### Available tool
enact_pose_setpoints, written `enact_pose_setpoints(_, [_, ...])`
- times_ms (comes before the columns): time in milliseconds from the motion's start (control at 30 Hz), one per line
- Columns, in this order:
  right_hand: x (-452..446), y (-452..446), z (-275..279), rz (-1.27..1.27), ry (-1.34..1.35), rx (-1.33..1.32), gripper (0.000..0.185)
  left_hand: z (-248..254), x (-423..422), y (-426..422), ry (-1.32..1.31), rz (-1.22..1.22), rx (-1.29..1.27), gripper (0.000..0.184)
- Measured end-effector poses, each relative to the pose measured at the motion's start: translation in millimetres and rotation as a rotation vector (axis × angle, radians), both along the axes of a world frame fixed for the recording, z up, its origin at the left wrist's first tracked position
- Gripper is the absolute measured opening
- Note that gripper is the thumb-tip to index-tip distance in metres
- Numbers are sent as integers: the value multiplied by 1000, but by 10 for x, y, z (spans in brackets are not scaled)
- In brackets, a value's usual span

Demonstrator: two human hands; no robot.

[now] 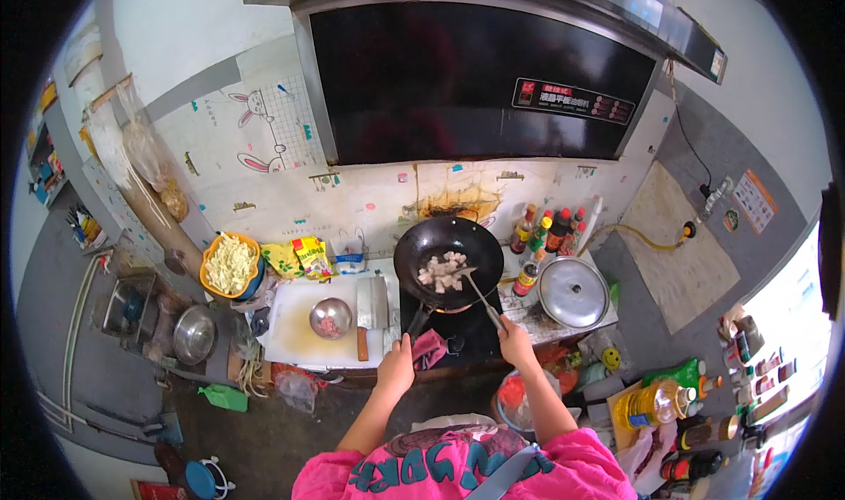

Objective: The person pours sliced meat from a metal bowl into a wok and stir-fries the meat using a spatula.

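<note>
A black wok (481,241) sits on the stove (466,334), with pale diced meat (438,273) gathered in its bottom. My left hand (396,368) is closed around the wok's handle, which points toward me. In my right hand (516,341) is the handle of a metal spatula (481,296); its blade rests among the meat pieces. A dark pink cloth (429,349) lies at the stove's front edge, close to my left hand. Left of the stove, a cleaver (372,302) with a wooden handle lies on the white cutting board (289,324), beside a metal bowl (330,315) holding some pinkish bits.
Sauce bottles (558,229) and a lidded pot (572,292) stand right of the wok. An orange basket of shredded vegetable (231,266) and seasoning packets (312,258) are at the back left. A range hood (475,82) hangs above. An oil jug (650,406) stands lower right.
</note>
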State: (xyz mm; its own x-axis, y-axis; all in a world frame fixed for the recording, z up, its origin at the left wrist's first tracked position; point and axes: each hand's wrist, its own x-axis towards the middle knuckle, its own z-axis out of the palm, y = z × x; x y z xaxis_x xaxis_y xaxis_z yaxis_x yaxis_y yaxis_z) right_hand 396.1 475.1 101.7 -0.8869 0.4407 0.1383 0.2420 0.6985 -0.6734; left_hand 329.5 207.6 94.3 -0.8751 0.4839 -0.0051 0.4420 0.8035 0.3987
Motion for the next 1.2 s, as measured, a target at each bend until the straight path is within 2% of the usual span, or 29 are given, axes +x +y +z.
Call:
enact_pose_setpoints(100, [98, -13, 94, 33, 69, 1, 39, -9, 7, 2, 12, 7, 9, 53])
enact_pose_setpoints(200, [189, -19, 226, 16, -54, 18, 39, -56, -5, -5, 43, -7, 45, 53])
enact_pose_setpoints(467, [43, -7, -141, -32, 10, -16, 38, -44, 11, -4, 39, -3, 12, 53])
enact_pose_setpoints(667, [115, -23, -10, -25, 54, -36, 38, -68, -6, 7, 58, 3, 25, 53])
enact_pose_setpoints(900, [86, -15, -94, -5, -73, -19, 39, -10, 9, 20, 39, 7, -1, 54])
enact_pose_setpoints(1000, [139, 34, -16, -12, 32, -42, 38, -65, -1, 8, 61, -10, -3, 54])
enact_pose_setpoints(1200, [101, 74, 158, -39, -68, 157, 39, -25, 12, 17, 61, 0, -17, 53])
